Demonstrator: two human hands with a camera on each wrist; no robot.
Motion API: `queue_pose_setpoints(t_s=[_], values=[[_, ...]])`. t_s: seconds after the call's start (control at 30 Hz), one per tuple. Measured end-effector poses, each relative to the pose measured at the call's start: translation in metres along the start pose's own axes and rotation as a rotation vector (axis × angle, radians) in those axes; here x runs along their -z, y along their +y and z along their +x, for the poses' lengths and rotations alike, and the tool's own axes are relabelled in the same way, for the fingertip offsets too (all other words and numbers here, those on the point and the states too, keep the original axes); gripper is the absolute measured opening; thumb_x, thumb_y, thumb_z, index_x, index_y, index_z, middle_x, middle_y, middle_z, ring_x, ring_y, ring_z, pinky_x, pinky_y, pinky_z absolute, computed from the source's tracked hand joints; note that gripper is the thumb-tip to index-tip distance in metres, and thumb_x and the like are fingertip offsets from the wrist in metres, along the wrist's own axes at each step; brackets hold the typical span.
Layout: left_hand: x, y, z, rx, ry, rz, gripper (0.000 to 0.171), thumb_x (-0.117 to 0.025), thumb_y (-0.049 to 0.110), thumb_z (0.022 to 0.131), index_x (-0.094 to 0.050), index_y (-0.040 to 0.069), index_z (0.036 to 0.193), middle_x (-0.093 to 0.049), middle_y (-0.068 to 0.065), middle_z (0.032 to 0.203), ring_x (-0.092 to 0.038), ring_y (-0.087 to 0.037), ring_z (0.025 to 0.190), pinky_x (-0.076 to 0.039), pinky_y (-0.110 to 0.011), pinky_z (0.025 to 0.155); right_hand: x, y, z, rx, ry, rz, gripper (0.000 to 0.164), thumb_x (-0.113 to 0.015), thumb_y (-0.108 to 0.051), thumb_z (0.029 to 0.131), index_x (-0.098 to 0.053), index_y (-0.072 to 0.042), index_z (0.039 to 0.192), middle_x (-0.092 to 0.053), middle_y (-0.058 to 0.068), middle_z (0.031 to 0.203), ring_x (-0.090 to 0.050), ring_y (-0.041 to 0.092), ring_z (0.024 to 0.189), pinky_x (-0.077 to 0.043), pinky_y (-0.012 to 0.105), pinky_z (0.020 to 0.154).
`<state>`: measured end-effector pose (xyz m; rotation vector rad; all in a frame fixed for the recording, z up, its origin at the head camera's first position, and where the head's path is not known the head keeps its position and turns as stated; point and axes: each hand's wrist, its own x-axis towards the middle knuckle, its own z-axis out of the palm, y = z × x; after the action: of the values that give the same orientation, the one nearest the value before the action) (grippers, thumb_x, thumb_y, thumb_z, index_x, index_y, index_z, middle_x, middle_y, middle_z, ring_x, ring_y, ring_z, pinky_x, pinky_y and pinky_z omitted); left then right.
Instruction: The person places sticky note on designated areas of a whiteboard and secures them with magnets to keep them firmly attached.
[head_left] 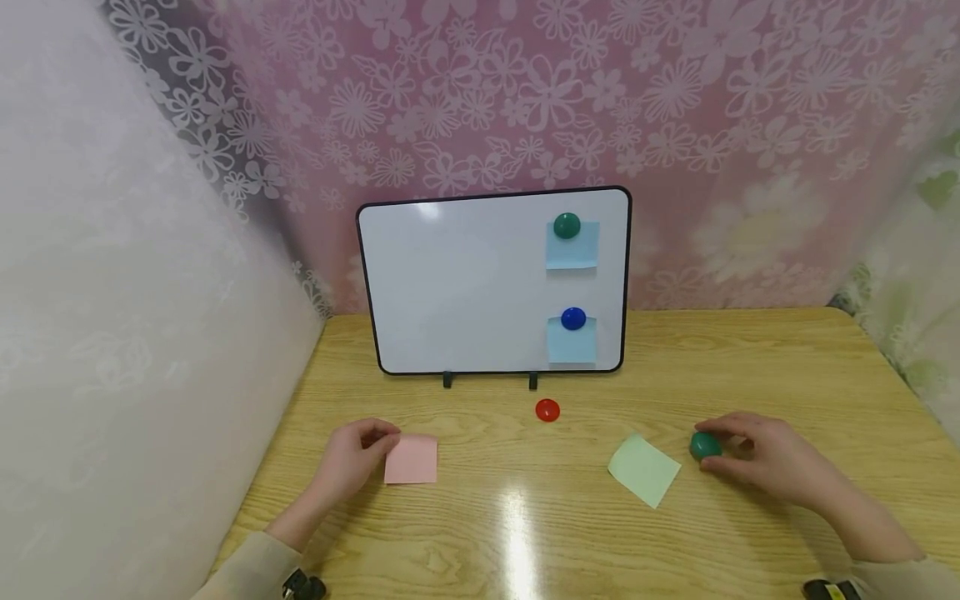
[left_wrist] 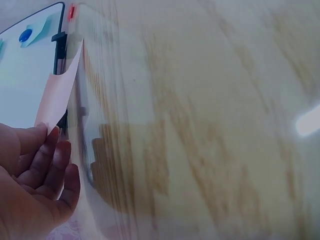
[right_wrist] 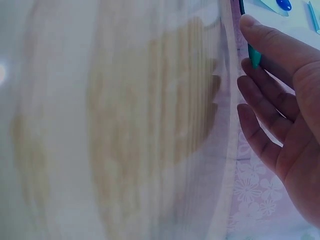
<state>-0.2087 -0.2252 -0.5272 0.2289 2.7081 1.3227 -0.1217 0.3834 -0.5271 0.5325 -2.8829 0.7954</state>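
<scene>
My left hand pinches the upper left corner of a pink sticky note between thumb and finger. In the left wrist view the pink note shows bent, held by its end. My right hand grips a round green magnet between thumb and fingertips over the right side of the table; its edge, the green magnet, peeks out in the right wrist view. A pale green sticky note lies askew just left of that hand. Toward the whiteboard, a red magnet rests on the table.
A black-framed whiteboard stands at the back on small black feet. Two blue notes hang on its right side, the upper blue note under a green magnet, the lower under a blue magnet. The wooden table meets pale curtains at both sides.
</scene>
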Motion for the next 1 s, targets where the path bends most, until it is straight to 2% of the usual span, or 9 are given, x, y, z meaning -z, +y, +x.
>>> queue_pose_setpoints(t_s=[0.3, 0.5, 0.63, 0.8, 1.0], values=[[0.000, 0.004, 0.001, 0.080, 0.038, -0.118, 0.020, -0.074, 0.011, 0.103, -0.079, 0.002, 0.120, -0.078, -0.005, 0.109, -0.069, -0.018, 0.098, -0.056, -0.025, 0.077, 0.000, -0.002, 0.001, -0.023, 0.013, 0.021, 0.047, -0.093, -0.028, 0.086, -0.076, -0.015, 0.128, -0.074, 0.001, 0.121, -0.067, 0.005, 0.100, -0.060, 0.029, 0.073], [0.000, 0.005, 0.003, 0.104, 0.082, -0.117, 0.016, -0.076, 0.015, 0.102, -0.083, 0.006, 0.114, -0.078, -0.005, 0.110, -0.067, -0.016, 0.096, -0.054, -0.025, 0.075, 0.000, -0.003, 0.003, -0.038, 0.027, 0.034, 0.046, -0.093, -0.028, 0.086, -0.077, -0.016, 0.128, -0.074, -0.002, 0.119, -0.066, 0.003, 0.101, -0.060, 0.029, 0.074], [0.000, 0.001, 0.004, 0.110, 0.105, -0.132, 0.016, -0.075, 0.017, 0.103, -0.082, 0.007, 0.114, -0.078, -0.005, 0.109, -0.066, -0.015, 0.095, -0.054, -0.025, 0.075, 0.001, -0.004, 0.004, -0.012, 0.041, 0.025, 0.046, -0.093, -0.026, 0.086, -0.076, -0.016, 0.127, -0.074, -0.003, 0.118, -0.067, 0.003, 0.101, -0.060, 0.030, 0.074], [0.000, -0.003, 0.004, 0.131, 0.125, -0.187, 0.021, -0.072, 0.020, 0.106, -0.081, 0.005, 0.118, -0.077, -0.007, 0.113, -0.066, -0.015, 0.099, -0.053, -0.023, 0.076, 0.003, -0.006, 0.008, 0.000, 0.053, 0.005, 0.046, -0.093, -0.024, 0.086, -0.076, -0.015, 0.128, -0.075, -0.004, 0.116, -0.068, 0.006, 0.100, -0.061, 0.031, 0.075], [0.001, 0.003, 0.003, 0.148, 0.143, -0.261, 0.023, -0.070, 0.019, 0.107, -0.079, 0.003, 0.121, -0.077, -0.010, 0.117, -0.066, -0.018, 0.103, -0.054, -0.022, 0.080, 0.004, -0.013, 0.015, -0.002, 0.075, -0.001, 0.045, -0.092, -0.024, 0.087, -0.076, -0.014, 0.129, -0.075, -0.004, 0.117, -0.069, 0.013, 0.101, -0.060, 0.031, 0.076]])
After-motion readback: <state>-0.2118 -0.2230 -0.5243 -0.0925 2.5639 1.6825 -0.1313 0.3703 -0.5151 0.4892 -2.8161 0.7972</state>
